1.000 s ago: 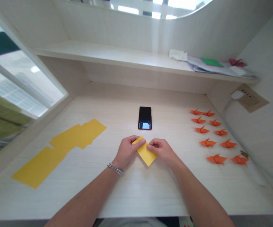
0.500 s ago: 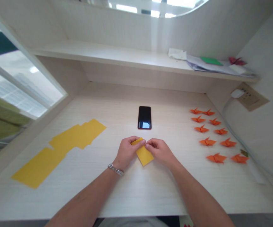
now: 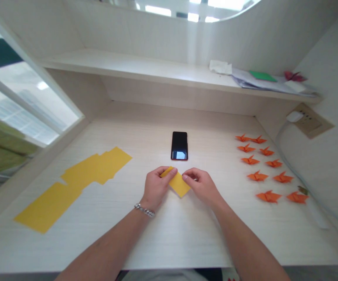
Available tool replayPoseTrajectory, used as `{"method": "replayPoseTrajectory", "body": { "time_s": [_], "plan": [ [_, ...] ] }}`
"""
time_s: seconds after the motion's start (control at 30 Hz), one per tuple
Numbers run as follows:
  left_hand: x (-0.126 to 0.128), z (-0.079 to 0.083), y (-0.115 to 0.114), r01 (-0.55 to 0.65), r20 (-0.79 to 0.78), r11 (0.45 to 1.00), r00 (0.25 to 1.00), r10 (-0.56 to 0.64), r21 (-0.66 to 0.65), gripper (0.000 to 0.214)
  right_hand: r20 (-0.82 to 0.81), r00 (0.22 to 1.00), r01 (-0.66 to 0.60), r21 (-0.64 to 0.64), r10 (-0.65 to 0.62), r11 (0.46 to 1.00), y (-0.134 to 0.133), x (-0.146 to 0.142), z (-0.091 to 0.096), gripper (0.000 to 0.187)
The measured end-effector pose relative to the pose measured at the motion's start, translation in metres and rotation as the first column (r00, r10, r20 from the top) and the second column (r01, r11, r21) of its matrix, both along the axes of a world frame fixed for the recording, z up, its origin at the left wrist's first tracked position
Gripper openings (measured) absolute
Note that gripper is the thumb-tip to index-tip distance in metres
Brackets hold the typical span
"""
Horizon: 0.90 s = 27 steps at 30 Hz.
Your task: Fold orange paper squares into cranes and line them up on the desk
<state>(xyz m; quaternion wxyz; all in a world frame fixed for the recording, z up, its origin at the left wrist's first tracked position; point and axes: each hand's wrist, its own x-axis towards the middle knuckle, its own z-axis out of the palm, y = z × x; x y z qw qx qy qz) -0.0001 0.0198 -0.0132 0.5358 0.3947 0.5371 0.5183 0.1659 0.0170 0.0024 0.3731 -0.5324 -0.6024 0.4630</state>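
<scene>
A folded piece of yellow paper (image 3: pixel 181 185) is held between both hands above the front middle of the desk. My left hand (image 3: pixel 156 185) pinches its upper left side, thumb on top and fingers underneath. At the paper's right edge, my right hand (image 3: pixel 201 185) grips with thumb and curled fingers. The fingertips below the paper are hidden. Just beyond the hands lies a black phone (image 3: pixel 179 146), its screen up.
Overlapping yellow sheets (image 3: pixel 82 171) spread across the desk's left side. Several orange paper cranes (image 3: pixel 257 176) stand in two columns at right, beside a white cable (image 3: pixel 299 175) from a wall socket (image 3: pixel 313 121). A shelf (image 3: pixel 145 70) with papers (image 3: pixel 245 78) spans the back.
The yellow paper has turned a little and its lower corner has moved up and right. My right hand has shifted slightly away from my left thumb, along the paper's right side.
</scene>
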Motion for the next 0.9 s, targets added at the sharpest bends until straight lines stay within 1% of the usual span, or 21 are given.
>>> {"method": "replayPoseTrajectory", "body": {
  "time_s": [0.03,0.1,0.17,0.23,0.3,0.37,0.4,0.5,0.57,0.63,0.67,0.73,0.8,0.87,0.9],
  "plan": [
    [0.001,0.000,-0.001,0.019,-0.009,1.000,1.000,-0.019,-0.001,0.035,0.012,1.000,-0.021,-0.003,0.021,1.000,-0.001,-0.003,0.000,0.015],
    [0.000,-0.001,-0.001,0.024,-0.005,1.000,1.000,-0.024,0.004,0.035,0.022,1.000,-0.017,-0.010,0.017,1.000,-0.001,-0.004,-0.002,0.013],
    [-0.003,0.000,0.002,-0.025,0.023,1.000,0.999,0.025,0.009,0.037,0.029,1.000,-0.007,-0.026,0.008,1.000,0.000,0.000,-0.005,0.011],
    [-0.006,0.001,0.005,-0.102,0.062,0.995,0.993,0.102,0.001,0.038,0.037,0.999,-0.001,-0.060,0.003,0.998,0.002,0.006,-0.007,0.009],
    [-0.007,0.002,0.006,-0.154,0.095,0.988,0.984,0.154,-0.008,0.038,0.001,0.999,0.034,-0.078,-0.034,0.996,0.003,0.008,-0.009,0.012],
    [-0.005,0.003,0.006,-0.150,0.111,0.989,0.982,0.150,-0.012,0.036,-0.063,0.996,0.059,-0.066,-0.063,0.996,0.003,0.005,-0.009,0.018],
    [-0.003,0.002,0.005,-0.135,0.112,0.991,0.984,0.135,-0.010,0.035,-0.088,0.995,0.050,-0.052,-0.055,0.997,0.002,0.003,-0.009,0.020],
    [0.001,0.003,0.001,-0.068,0.115,0.998,0.991,0.067,0.004,0.030,-0.097,0.995,0.008,-0.041,-0.012,0.999,0.002,-0.002,-0.010,0.020],
    [0.000,0.005,0.000,0.000,0.085,1.000,0.996,-0.001,0.011,0.026,-0.086,0.995,0.056,-0.046,-0.060,0.997,0.003,0.000,-0.010,0.021],
    [-0.003,0.008,-0.001,0.112,-0.013,0.994,0.994,-0.112,0.007,0.021,-0.063,0.992,0.103,-0.035,-0.105,0.994,0.003,0.004,-0.009,0.021],
    [-0.004,0.011,-0.001,0.182,-0.085,0.983,0.980,-0.180,0.009,0.019,-0.029,0.994,0.103,-0.017,-0.104,0.995,0.003,0.006,-0.008,0.019],
    [-0.007,0.015,-0.003,0.321,-0.250,0.947,0.919,-0.305,0.025,0.015,0.070,0.997,0.027,0.016,-0.028,0.999,0.002,0.009,-0.005,0.016],
    [-0.008,0.017,-0.004,0.431,-0.386,0.902,0.839,-0.384,0.038,0.015,0.147,0.987,-0.068,0.031,0.062,0.997,0.001,0.010,-0.001,0.014],
    [-0.010,0.019,-0.004,0.492,-0.449,0.870,0.786,-0.426,0.037,0.017,0.164,0.982,-0.093,0.017,0.089,0.995,0.001,0.013,0.002,0.014],
    [-0.011,0.019,-0.003,0.505,-0.453,0.862,0.776,-0.438,0.031,0.017,0.149,0.985,-0.082,-0.003,0.082,0.997,0.002,0.015,0.002,0.014]
  ]
}}
